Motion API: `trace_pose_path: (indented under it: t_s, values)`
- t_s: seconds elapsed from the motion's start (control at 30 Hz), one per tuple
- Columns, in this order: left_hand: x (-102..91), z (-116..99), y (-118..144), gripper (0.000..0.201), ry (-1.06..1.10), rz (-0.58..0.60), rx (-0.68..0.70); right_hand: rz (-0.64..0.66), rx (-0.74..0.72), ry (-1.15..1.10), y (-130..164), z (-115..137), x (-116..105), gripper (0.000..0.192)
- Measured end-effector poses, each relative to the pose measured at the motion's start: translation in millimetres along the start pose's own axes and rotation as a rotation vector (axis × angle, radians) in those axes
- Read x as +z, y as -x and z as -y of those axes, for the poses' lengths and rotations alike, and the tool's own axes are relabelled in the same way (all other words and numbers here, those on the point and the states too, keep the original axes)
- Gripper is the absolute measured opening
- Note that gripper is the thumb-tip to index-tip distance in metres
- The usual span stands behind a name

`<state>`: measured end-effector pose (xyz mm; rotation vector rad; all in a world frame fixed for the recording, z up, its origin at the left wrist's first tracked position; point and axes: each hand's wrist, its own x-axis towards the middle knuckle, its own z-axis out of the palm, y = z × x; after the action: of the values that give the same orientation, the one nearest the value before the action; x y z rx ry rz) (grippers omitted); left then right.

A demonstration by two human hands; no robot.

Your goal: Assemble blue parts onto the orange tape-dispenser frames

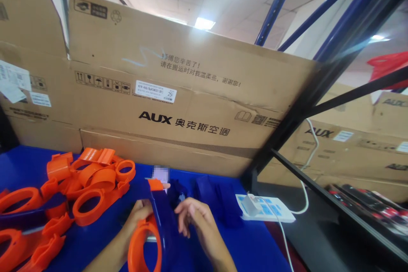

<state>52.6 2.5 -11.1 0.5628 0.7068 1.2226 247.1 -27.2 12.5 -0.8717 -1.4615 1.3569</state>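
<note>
Cardboard box [178, 93] behind the blue surface [251, 242] read "AUX" with Chinese print and a white label marked "25". Left hand [138, 216] gripped the blue-and-orange part [159, 221], upright near the front edge. Right hand [194, 219] lay half-curled, fingertips touching it. Orange rings [92, 178] were piled at left.

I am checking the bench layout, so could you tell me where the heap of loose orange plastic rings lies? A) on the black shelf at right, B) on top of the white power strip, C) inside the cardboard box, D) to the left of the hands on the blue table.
D: the orange rings are heaped on the blue table left of the left hand and right hand.
</note>
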Motion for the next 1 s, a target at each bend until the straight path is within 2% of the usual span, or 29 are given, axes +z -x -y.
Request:
trace_pose_path:
  t_s: [0.07,0.17,0.33,0.43,0.57,0.73,0.83,1.0]
  values:
    - [4.9,4.3,-2.6,0.037,-0.062,0.05,-0.045,-0.049,-0.083,-0.017,-3.4,4.0,-1.3,0.061]
    - [12.5,8.6,-0.5,0.035,-0.193,0.123,-0.125,-0.014,-0.126,0.079,-4.1,10.1,0.3,0.067]
    - [23.9,3.0,12.4,0.032,-0.204,0.138,-0.108,-0.04,-0.102,0.276,2.9,22.1,2.0,0.044]
    - [27.3,-1.0,17.4,0.03,-0.234,0.141,-0.127,-0.038,-0.116,0.297,5.9,24.4,1.9,0.043]
    - [24.6,0.2,14.6,0.027,-0.242,0.098,-0.035,-0.066,-0.127,0.379,5.1,18.6,3.7,0.042]
    - [17.7,-0.2,5.1,0.037,-0.28,0.1,0.067,-0.076,-0.136,0.495,-1.4,11.2,7.2,0.037]
    - [18.6,-4.5,5.3,0.034,-0.309,0.093,0.088,-0.068,-0.148,0.512,-4.7,10.5,8.6,0.037]
    - [23.9,-5.6,16.3,0.036,-0.236,0.046,0.083,-0.048,-0.104,0.503,-4.9,5.3,10.8,0.038]
